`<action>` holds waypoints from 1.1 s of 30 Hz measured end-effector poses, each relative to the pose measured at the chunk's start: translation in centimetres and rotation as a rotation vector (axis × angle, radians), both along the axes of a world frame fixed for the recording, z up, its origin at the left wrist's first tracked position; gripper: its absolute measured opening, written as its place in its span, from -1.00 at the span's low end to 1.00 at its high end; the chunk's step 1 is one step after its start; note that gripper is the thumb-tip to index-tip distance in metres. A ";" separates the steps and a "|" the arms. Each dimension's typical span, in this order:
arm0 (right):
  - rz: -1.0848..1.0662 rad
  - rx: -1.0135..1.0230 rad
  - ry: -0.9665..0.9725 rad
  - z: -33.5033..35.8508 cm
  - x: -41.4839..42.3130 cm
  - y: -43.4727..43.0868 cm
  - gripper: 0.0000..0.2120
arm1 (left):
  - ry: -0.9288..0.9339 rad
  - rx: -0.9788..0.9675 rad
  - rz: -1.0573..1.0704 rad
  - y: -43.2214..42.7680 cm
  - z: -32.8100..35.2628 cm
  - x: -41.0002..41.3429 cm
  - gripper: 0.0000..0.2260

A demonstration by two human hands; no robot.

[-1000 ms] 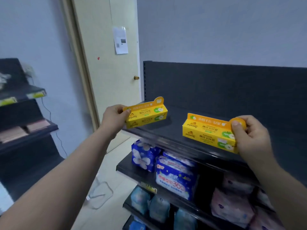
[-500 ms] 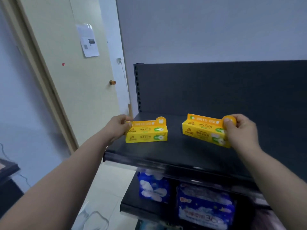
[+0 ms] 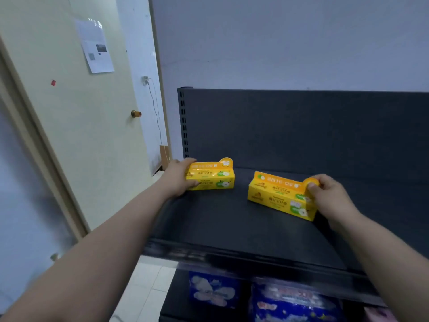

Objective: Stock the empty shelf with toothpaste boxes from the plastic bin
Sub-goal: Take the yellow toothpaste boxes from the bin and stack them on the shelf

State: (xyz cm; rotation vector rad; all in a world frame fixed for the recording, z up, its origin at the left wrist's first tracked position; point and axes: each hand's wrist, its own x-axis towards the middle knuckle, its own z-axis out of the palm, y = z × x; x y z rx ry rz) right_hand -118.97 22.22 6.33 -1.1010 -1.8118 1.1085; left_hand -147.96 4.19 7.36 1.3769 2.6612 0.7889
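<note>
Toothpaste box [image 3: 212, 178] at 9 o'clock, second box [image 3: 277, 196] at 3, on shelf [image 3: 232, 226].
Left hand [image 3: 177, 178] fingers grip the first; right hand [image 3: 330, 197] fingers pinch the second.

The left toothpaste box [image 3: 212, 176] is bright yellow with an orange top strip and a round hang tab at its right end. It stands long side towards me at the back left of the dark shelf [image 3: 220, 226], close to the back panel. My left hand [image 3: 177, 177] grips its left end. The right toothpaste box [image 3: 278, 197] is the same kind and sits further forward, well apart from the first, angled so its right end comes nearer me. My right hand [image 3: 332, 198] pinches that end, thumb on the round tab. The print on both reads upside down.
</note>
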 end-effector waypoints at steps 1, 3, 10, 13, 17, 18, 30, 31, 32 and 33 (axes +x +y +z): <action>0.016 -0.007 0.010 0.0 0.0 0.1 -0.82 | 0.001 -0.011 -0.014 0.9 0.1 -0.2 -0.35; 0.045 -0.013 0.035 0.2 -0.3 0.1 -0.82 | 0.008 -0.041 -0.040 2.5 0.3 -0.7 -0.33; 0.135 0.044 0.056 1.7 -4.8 -0.1 -0.82 | 0.000 0.205 -0.016 4.3 1.0 -0.9 -0.43; 0.201 0.080 0.054 2.8 -7.9 -0.3 -0.83 | -0.014 0.298 -0.127 3.0 1.9 -0.6 -0.52; 0.256 0.107 0.102 3.9 -12.3 -0.8 -0.87 | -0.235 0.264 -0.204 2.1 2.0 -0.9 -0.64; 0.263 0.095 0.127 4.0 -13.1 -0.8 -0.89 | -0.228 0.297 -0.168 2.1 2.1 -1.2 -0.69; 0.391 0.014 -0.043 0.0 -14.6 -1.4 -0.58 | -0.379 0.191 0.000 2.7 0.8 -1.8 -0.69; 0.376 0.022 -0.031 -0.1 -14.6 -1.4 -0.60 | -0.366 0.180 0.001 2.7 0.8 -1.7 -0.68; 0.366 0.036 -0.036 -0.2 -14.5 -1.5 -0.61 | -0.355 0.172 0.002 2.6 0.8 -1.7 -0.67; 0.366 0.054 -0.045 -0.2 -14.4 -1.7 -0.62 | -0.351 0.166 0.003 2.5 0.9 -1.6 -0.66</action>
